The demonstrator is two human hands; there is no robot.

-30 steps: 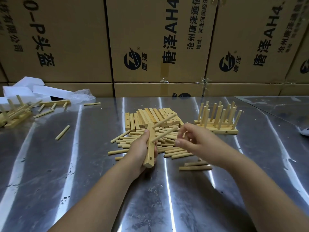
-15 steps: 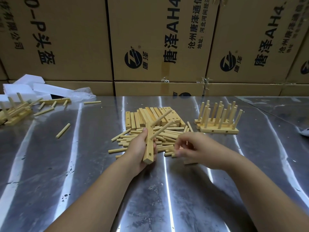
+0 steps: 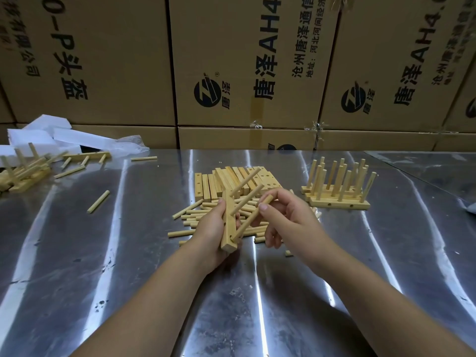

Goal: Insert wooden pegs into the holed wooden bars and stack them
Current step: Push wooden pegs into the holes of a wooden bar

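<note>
My left hand (image 3: 212, 229) grips a holed wooden bar (image 3: 229, 228) upright above the table, with two pegs sticking out of its upper holes. My right hand (image 3: 288, 219) pinches a third peg (image 3: 251, 219) whose lower end sits at the bar's bottom hole. Behind the hands lie a row of bare bars (image 3: 221, 181) and a heap of loose pegs (image 3: 189, 220). A stack of finished pegged bars (image 3: 337, 195) stands to the right.
The shiny metal table (image 3: 128, 253) backs onto a wall of cardboard boxes (image 3: 244, 68). At the far left are white foam pieces (image 3: 38, 136), another pegged assembly (image 3: 23, 168) and stray pegs (image 3: 98, 201). A small white object (image 3: 471, 208) shows at the right edge.
My right hand dipped to the peg heap, picked up a peg and brought it up to the bar's bottom hole. My left hand kept holding the bar.
</note>
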